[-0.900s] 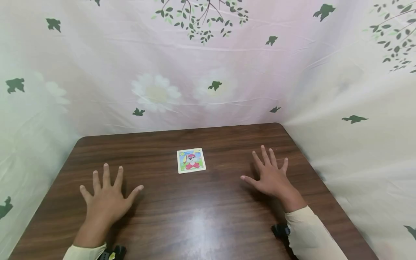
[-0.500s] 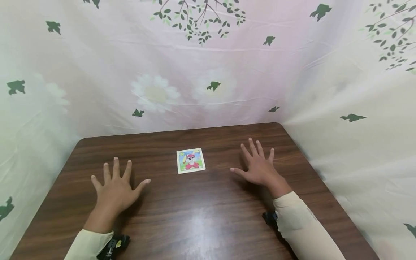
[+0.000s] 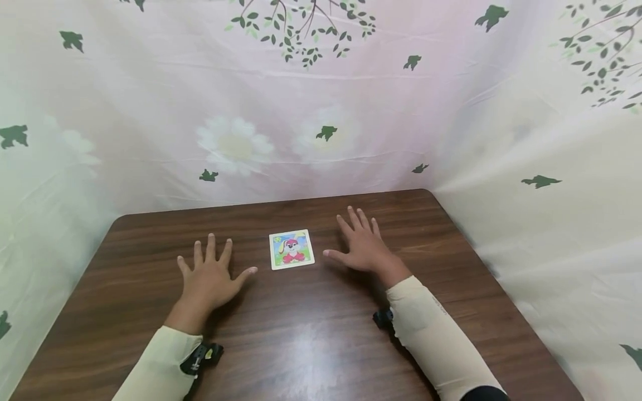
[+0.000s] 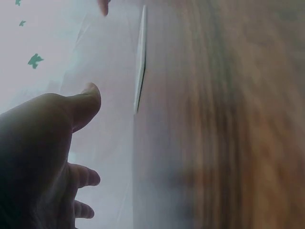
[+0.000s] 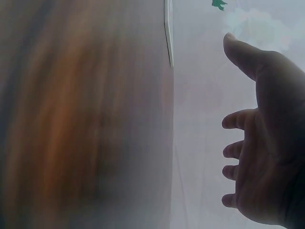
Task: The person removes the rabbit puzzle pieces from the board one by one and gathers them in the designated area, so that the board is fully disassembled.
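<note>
A square picture puzzle [image 3: 291, 249] with a pink cartoon rabbit and a pale border lies flat on the brown wood-grain table [image 3: 301, 345]. To its left, my left hand [image 3: 208, 281] is spread palm down over the table, thumb pointing toward the puzzle. My right hand [image 3: 366, 248] is spread on the other side, its thumb tip close to the puzzle's right edge. Both hands hold nothing. The left wrist view shows the puzzle edge-on as a thin pale slab [image 4: 141, 62] beyond the thumb. In the right wrist view, part of that slab [image 5: 168, 33] shows at the top.
A pale cloth backdrop [image 3: 281, 111] with leaves, daisies and green birds hangs behind the table's far edge and along both sides. A dark wrist device [image 3: 200, 358] sits at the left cuff, and another device [image 3: 383, 318] at the right cuff.
Both hands have moved inward and forward, closing in on the puzzle from either side with fingers still spread. The puzzle lies in the same place on the table.
</note>
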A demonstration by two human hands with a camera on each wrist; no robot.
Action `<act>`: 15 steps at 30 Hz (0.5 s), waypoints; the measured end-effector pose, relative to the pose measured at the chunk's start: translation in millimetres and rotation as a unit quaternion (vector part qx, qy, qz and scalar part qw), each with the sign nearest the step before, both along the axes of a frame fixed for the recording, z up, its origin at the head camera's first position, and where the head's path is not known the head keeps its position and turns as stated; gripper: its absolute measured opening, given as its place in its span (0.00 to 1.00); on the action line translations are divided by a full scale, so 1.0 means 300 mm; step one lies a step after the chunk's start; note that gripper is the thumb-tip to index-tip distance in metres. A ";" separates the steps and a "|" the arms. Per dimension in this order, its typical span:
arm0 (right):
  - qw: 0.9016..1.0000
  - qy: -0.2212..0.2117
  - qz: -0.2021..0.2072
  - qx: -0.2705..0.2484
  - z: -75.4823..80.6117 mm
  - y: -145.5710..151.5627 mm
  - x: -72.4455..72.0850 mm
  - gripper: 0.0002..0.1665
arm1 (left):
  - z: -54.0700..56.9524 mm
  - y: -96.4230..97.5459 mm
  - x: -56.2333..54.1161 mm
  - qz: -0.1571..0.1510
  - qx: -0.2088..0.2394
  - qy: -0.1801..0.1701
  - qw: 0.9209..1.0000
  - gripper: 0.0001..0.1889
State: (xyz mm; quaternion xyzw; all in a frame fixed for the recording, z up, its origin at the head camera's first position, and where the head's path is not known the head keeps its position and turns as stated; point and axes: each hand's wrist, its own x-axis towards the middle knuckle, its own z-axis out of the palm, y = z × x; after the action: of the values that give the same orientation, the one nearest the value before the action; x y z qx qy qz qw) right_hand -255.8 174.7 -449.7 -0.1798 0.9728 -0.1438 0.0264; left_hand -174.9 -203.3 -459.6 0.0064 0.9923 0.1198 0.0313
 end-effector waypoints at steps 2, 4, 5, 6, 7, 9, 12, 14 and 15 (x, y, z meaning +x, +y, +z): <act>1.000 -0.002 0.009 -0.003 -0.007 -0.028 -0.015 0.65 | -0.007 0.016 -0.018 -0.006 0.006 -0.003 1.000 0.58; 1.000 0.002 0.022 -0.007 -0.013 -0.062 -0.033 0.63 | -0.014 0.028 -0.037 -0.011 0.012 -0.002 1.000 0.58; 0.999 0.001 0.031 -0.011 -0.014 -0.079 -0.042 0.62 | -0.017 0.031 -0.047 -0.014 0.014 -0.003 1.000 0.58; 0.999 -0.002 0.040 -0.015 -0.016 -0.097 -0.052 0.61 | -0.020 0.035 -0.057 -0.015 0.018 -0.003 1.000 0.58; 0.998 -0.007 0.051 -0.020 -0.017 -0.115 -0.060 0.60 | -0.024 0.036 -0.067 -0.018 0.019 -0.004 1.000 0.58; 0.997 -0.018 0.072 -0.036 -0.019 -0.152 -0.077 0.58 | -0.031 0.038 -0.090 -0.026 0.028 -0.005 0.999 0.57; 0.993 -0.039 0.094 -0.064 -0.021 -0.192 -0.098 0.56 | -0.041 0.052 -0.126 -0.047 0.051 -0.005 0.998 0.55; 0.991 -0.047 0.101 -0.080 -0.024 -0.215 -0.107 0.55 | -0.050 0.066 -0.147 -0.065 0.068 -0.005 0.996 0.53; 0.990 -0.052 0.102 -0.086 -0.028 -0.226 -0.110 0.55 | -0.055 0.073 -0.155 -0.073 0.076 -0.006 0.994 0.52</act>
State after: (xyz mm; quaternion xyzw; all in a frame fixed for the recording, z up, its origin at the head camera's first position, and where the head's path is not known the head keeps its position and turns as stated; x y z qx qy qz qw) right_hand -288.9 107.0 -458.0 -0.2721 0.9306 -0.2328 0.0759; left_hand -221.4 -181.5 -476.1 0.0807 0.9770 0.1922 0.0454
